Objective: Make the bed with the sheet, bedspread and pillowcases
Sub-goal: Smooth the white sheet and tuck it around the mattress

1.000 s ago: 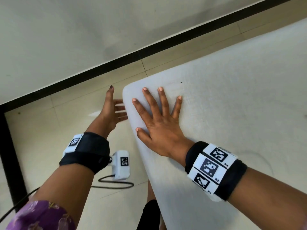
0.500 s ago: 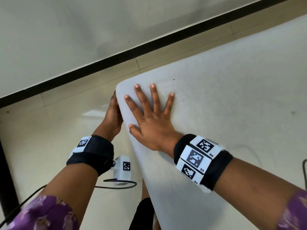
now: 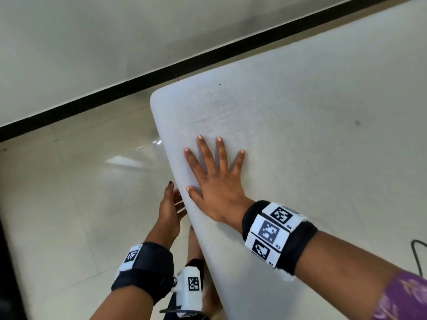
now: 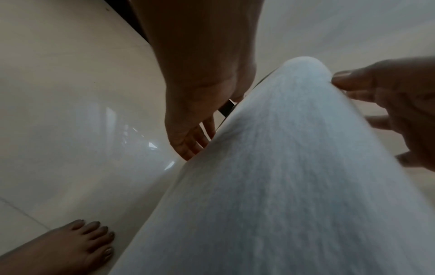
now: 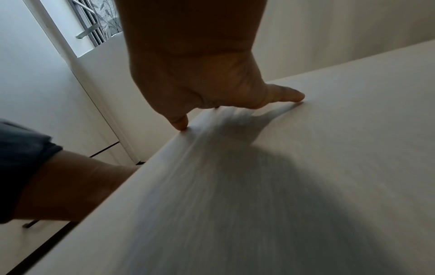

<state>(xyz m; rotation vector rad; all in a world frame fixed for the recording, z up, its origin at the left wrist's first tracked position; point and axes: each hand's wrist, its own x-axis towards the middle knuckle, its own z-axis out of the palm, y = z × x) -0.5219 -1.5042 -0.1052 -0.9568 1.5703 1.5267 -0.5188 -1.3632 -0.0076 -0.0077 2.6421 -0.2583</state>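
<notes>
A white sheet (image 3: 300,112) lies smooth over the bed and wraps its rounded corner (image 3: 159,100). My right hand (image 3: 215,176) lies flat on top near the left edge, fingers spread and straight, pressing the sheet (image 5: 306,167). My left hand (image 3: 172,204) is beside the bed's side, below the edge, with straight fingers touching the hanging sheet (image 4: 270,167); its fingertips are hidden behind the fabric in the left wrist view (image 4: 188,141). No bedspread or pillowcase is in view.
Glossy cream floor tiles (image 3: 80,204) lie left of the bed, with a black skirting strip (image 3: 115,93) along the wall. My bare foot (image 4: 89,241) stands close to the bed's side. A black cable (image 3: 418,255) lies on the sheet at the right.
Both hands have slid back along the bed's left edge, away from the corner and toward me. The right hand stays flat on the sheet; the left stays against the side.
</notes>
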